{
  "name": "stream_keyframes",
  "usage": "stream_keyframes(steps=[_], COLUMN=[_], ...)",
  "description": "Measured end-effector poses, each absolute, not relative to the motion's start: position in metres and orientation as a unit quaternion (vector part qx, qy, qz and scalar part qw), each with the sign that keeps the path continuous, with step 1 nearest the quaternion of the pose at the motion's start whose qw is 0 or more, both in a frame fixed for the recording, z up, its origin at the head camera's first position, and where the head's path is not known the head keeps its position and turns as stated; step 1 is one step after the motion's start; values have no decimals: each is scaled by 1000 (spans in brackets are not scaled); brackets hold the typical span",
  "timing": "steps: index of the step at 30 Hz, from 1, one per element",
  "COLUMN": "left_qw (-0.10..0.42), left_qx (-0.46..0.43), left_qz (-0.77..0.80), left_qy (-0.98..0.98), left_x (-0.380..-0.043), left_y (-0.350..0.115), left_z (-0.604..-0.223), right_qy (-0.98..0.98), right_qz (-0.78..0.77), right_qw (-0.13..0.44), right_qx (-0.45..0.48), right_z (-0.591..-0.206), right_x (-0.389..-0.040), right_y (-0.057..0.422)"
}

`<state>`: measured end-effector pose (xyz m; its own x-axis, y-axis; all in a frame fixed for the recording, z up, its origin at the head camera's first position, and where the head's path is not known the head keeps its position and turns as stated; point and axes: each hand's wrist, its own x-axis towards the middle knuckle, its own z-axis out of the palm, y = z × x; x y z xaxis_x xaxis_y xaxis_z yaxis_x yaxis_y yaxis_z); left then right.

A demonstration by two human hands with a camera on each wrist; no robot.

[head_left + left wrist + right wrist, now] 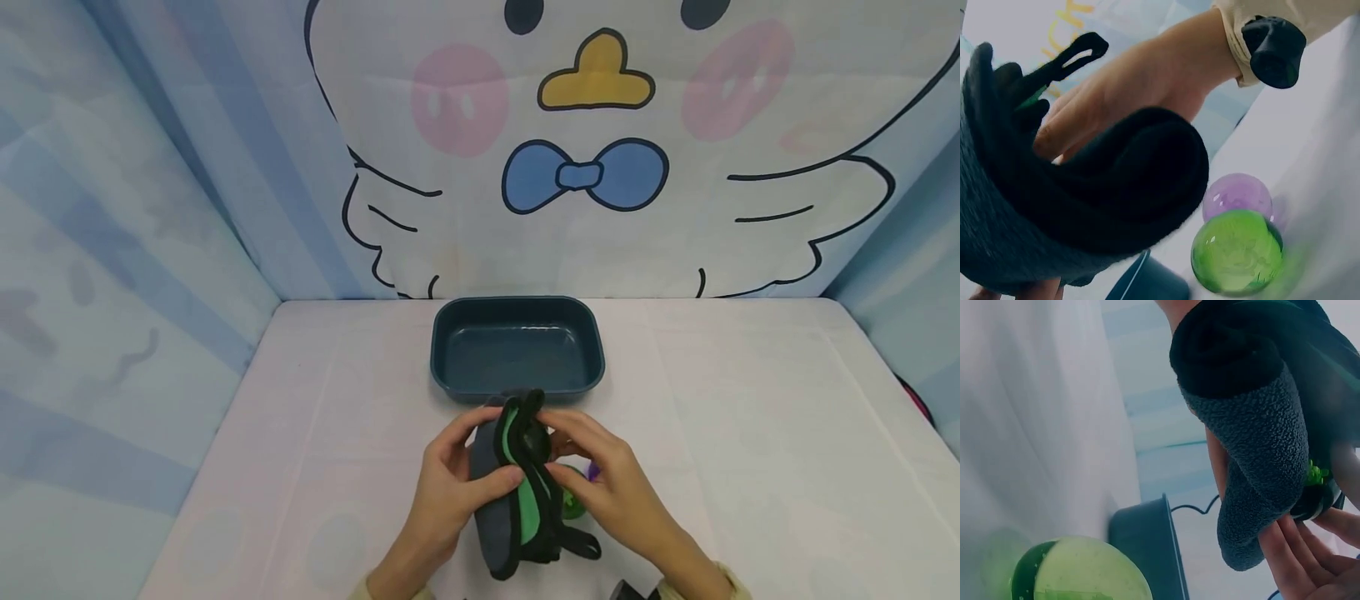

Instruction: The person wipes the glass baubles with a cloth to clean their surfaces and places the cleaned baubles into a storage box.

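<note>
At the head view's lower centre, the left hand (457, 492) pinches the cloth (491, 525) by its grey-green side; the right hand (611, 479) pinches its black edge, probably so opposed grips steady the fold. The green ball (573, 504) sits right, the basin (517, 388) above.

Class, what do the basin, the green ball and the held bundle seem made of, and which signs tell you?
The basin: probably glossy plastic; its inside shows reflections. The green ball: clear plastic or glass; smooth, see-through, with bright highlights. The held bundle: apparently soft fabric, its bluish-grey surface nubbly and towel-like.
</note>
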<state>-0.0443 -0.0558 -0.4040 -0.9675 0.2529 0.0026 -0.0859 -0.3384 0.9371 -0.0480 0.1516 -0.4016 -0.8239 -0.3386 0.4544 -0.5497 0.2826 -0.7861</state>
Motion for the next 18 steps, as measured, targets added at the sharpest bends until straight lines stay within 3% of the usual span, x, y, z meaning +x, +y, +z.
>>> stream_keyframes(steps=[18], left_qw=[87], left_qx=[56], left_qz=[818], left_qy=[565], left_x=[-46], left_y=[-55], left_z=[-405], right_qy=[-786], right_qz=[507], right_qw=[132], right_qx=[329], right_z=[-397], right_x=[-45], right_y=[152])
